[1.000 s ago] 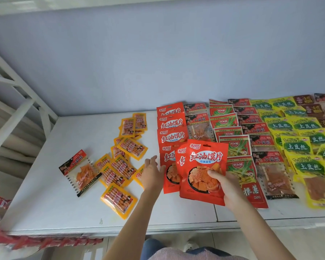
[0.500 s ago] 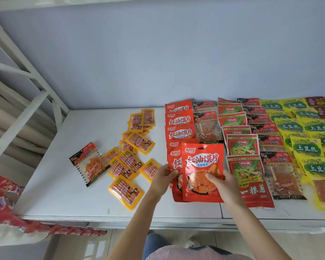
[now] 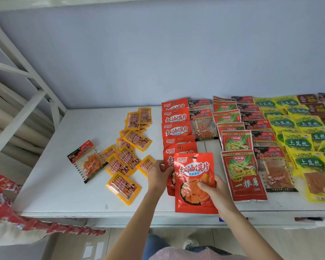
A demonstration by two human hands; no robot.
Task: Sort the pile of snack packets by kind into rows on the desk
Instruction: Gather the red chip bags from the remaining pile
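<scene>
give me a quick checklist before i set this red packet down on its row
1. Right hand grips the red packet: ok.
2. Left hand steadies the packet beneath at its left edge: ok.
3. Kind matches the red row behind it, same label: ok.
4. Clear of the green-onion packet to the right: ok, a gap shows.
5. Packet fully on the desk: not ok, its bottom edge reaches past the front edge.
6. Orange packets and the lone see-through packet sorted: not ok, loose on the left.
</scene>
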